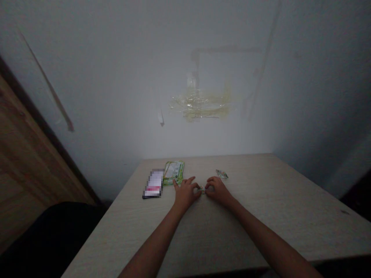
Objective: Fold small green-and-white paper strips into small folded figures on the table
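Over the middle of the table, my left hand (184,193) and my right hand (219,191) face each other with thumb and forefinger pinched. Between their fingertips is a small multicoloured piece (202,189), gripped from both sides; it is too small and dim to name. The outer fingers of my left hand spread beside a stack of green-and-white printed cards or packets (174,170). Beyond my right hand lies a small green-and-white printed piece (222,174), apart from the fingers.
A phone (153,184) with a blurred-out screen lies left of the green stack. The pale wooden table (275,208) meets a grey wall (124,96) at its back edge. Clear tape (199,106) sticks to the wall. Dark cloth or a seat (58,231) is at the left.
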`<state>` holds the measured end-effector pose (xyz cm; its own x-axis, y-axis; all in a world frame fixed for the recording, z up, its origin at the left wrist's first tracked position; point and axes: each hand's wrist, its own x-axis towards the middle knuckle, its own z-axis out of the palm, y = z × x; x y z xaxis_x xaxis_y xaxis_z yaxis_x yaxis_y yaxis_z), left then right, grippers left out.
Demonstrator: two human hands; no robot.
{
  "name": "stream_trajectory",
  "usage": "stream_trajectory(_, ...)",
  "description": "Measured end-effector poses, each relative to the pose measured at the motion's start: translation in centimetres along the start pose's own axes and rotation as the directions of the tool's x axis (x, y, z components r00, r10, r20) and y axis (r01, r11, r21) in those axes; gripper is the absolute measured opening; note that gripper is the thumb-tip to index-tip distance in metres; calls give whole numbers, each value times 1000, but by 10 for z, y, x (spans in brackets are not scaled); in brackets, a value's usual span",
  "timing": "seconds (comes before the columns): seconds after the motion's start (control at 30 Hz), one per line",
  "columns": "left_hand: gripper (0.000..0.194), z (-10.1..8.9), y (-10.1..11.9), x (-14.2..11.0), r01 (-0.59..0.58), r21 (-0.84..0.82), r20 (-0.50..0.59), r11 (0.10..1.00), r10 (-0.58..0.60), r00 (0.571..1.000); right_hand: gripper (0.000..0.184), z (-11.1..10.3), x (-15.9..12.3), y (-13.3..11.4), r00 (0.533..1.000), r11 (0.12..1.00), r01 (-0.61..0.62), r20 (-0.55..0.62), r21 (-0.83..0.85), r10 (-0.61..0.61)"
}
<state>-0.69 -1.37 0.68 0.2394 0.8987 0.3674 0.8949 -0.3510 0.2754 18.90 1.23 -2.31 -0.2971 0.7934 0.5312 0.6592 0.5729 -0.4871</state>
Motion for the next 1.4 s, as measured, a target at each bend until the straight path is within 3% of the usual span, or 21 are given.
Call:
stream_trajectory(0.53,25,-5,1,-3,33,-25,69,999,-31,997,16,-3,-3,-4,999,999,-16,31,27,15)
stream_trajectory(0.8,24,-5,2,-2,82,-50,98,995,-77,992,14,-7,-2,-3,1000,989,23,15,147,-25)
stream_trajectory(0.93,24,-5,3,-2,92,-49,84,995,-87,993,13,-10,-2,-6,999,960,-41,11,278,39)
stream_trajectory(1.1,22,-1,2,-3,100,-42,49,994,-98,994,21,-11,-3,-8,986,888,-165,96,428,137)
stream_trajectory(1.4,13,-2,-2,1,139,-73,92,988,-132,987,21,-17,-3,-17,971,888,-233,139,396,193)
